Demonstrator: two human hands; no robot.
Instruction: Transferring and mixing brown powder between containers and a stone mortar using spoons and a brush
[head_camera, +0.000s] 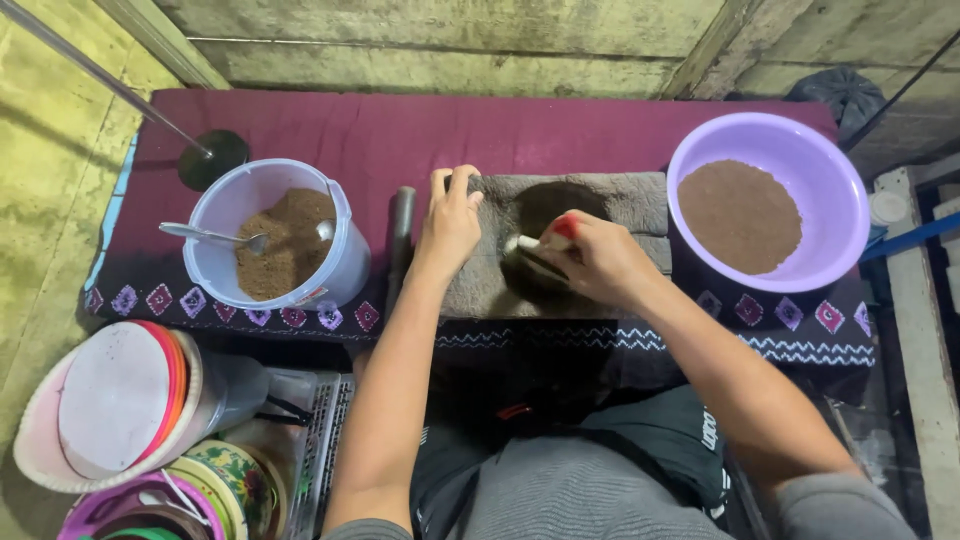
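Hands — left (450, 222) flat, fingers spread on grey stone slab (640, 200) | right (590, 258) fisted round red-tipped brush (545, 238), wrist bent inward.

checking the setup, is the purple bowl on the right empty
No, the purple bowl holds a flat layer of brown powder.

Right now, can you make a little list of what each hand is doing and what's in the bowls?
left hand: resting on the grey stone slab
right hand: gripping a small red-tipped brush over the slab's dark patch
white bucket: brown powder, metal spoon across its rim
purple basin: brown powder
under everything: maroon patterned cloth
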